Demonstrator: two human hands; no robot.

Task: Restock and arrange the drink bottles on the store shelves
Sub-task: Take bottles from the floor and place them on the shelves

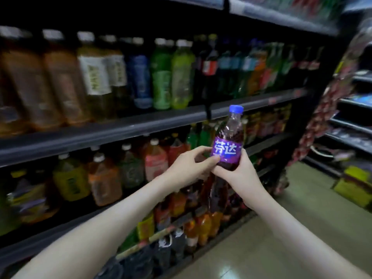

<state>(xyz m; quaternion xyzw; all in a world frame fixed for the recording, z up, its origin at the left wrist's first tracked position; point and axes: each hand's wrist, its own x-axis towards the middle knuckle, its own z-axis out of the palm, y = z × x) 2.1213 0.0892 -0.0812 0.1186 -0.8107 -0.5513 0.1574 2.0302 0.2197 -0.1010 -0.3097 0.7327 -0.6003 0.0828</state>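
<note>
A purple soda bottle (229,137) with a blue cap and purple label stands upright in the air in front of the shelves. My right hand (239,174) grips its lower part from below and the right. My left hand (191,164) pinches the label's left edge between thumb and fingers. The bottle sits level with the second shelf rail (120,125), out in front of the rows of drinks.
Dark shelves carry rows of drinks: brown tea bottles (50,81), green bottles (171,75), cola and soda bottles (251,65), orange juices (104,178) below. The tiled aisle floor (302,208) lies to the right, with another shelf unit (350,117) and yellow boxes (354,184).
</note>
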